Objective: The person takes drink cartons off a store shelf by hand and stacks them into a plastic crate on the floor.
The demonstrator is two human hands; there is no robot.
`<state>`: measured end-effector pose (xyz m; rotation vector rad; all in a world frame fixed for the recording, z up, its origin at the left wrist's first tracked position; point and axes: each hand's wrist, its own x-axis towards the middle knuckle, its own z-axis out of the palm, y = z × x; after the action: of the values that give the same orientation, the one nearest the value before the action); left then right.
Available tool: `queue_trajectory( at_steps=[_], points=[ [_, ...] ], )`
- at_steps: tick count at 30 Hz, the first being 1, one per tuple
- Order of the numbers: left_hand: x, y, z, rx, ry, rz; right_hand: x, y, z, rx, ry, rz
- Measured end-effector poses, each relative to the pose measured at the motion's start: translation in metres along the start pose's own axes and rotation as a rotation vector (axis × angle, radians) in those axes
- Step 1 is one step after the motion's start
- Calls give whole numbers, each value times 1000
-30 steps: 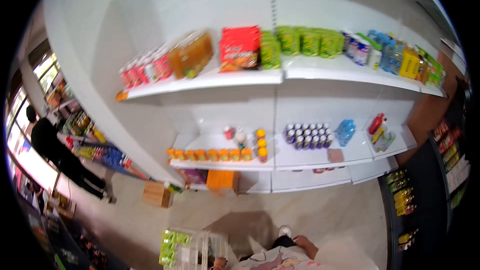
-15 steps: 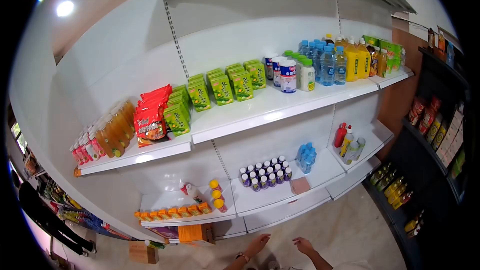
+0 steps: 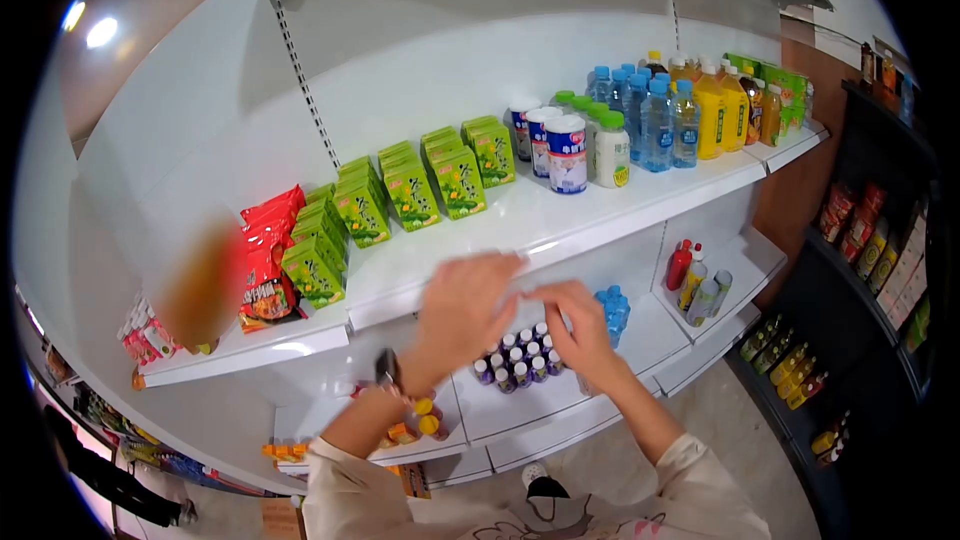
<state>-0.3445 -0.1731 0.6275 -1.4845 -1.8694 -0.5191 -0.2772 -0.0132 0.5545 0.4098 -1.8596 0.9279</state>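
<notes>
My left hand (image 3: 465, 310), blurred, is raised in front of the upper shelf's front edge (image 3: 600, 230), its fingers stretched and thumb apart. A dark watch (image 3: 387, 368) is on that wrist. Close to its fingertips, my right hand (image 3: 572, 328) has loosely bent, spread fingers. I see nothing in either hand; whether the fingertips touch is unclear. Behind and below them stand small purple bottles with white caps (image 3: 521, 376). Above on the shelf are green drink cartons (image 3: 410, 192), white-and-blue cans (image 3: 567, 155) and a white bottle with a green cap (image 3: 612, 150).
Red snack packets (image 3: 268, 270) and a smeared amber shape (image 3: 205, 285) are at the left. Blue water bottles (image 3: 657, 128) and yellow bottles (image 3: 709, 115) stand at the right. A dark shelf unit (image 3: 880, 130) runs along the right side. Another person's dark-clothed legs (image 3: 120, 480) show lower left.
Both hands have risen from low above the floor to in front of the upper shelf and come closer together. The view has shifted slightly; the amber bottles at left now look smeared.
</notes>
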Motion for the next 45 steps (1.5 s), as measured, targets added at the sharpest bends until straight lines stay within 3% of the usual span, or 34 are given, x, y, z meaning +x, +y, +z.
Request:
queue_trajectory(
  at_steps=[2,4,7,10,14,15,17,19,20,23,27,28,31,34,37,39,42,43,45],
  points=[
    [34,-44,-2,204,-44,-75,55,6,8,-55,22,-35],
    [61,-91,7,335,39,-96,97,29,24,-120,-14,-1],
    [74,-148,28,554,-16,-131,131,53,46,-132,-94,111],
    [77,-149,26,435,-327,-282,135,69,62,-49,-144,179],
    [70,-135,18,297,-181,-266,128,81,71,101,-269,234],
    [68,-130,16,288,-155,-251,131,72,65,108,-334,342],
    [66,-123,17,257,-44,-189,128,75,63,148,-288,278],
    [62,-114,19,177,-148,-283,124,77,58,175,-242,278],
    [59,-107,22,137,-201,-330,121,78,54,157,-255,240],
    [55,-75,18,130,-64,-270,113,88,36,207,-255,196],
    [47,-33,19,11,118,-220,101,102,6,198,-204,-185],
    [46,-18,18,62,60,-212,96,106,3,252,-180,-245],
    [31,7,37,-174,129,-89,80,135,-3,509,-107,-542],
    [11,25,79,-517,312,-53,52,154,-8,741,-76,-596],
    [-14,45,111,-374,445,30,11,138,1,1060,11,-304],
    [-19,64,117,-301,480,-62,-22,122,2,1306,14,29],
    [-37,103,117,-131,533,-199,-29,82,7,1461,-65,-67],
    [-49,116,122,-102,562,-213,-34,58,11,1632,34,-41],
    [-69,143,135,-15,723,-230,-81,7,16,1830,288,273]
  ],
)
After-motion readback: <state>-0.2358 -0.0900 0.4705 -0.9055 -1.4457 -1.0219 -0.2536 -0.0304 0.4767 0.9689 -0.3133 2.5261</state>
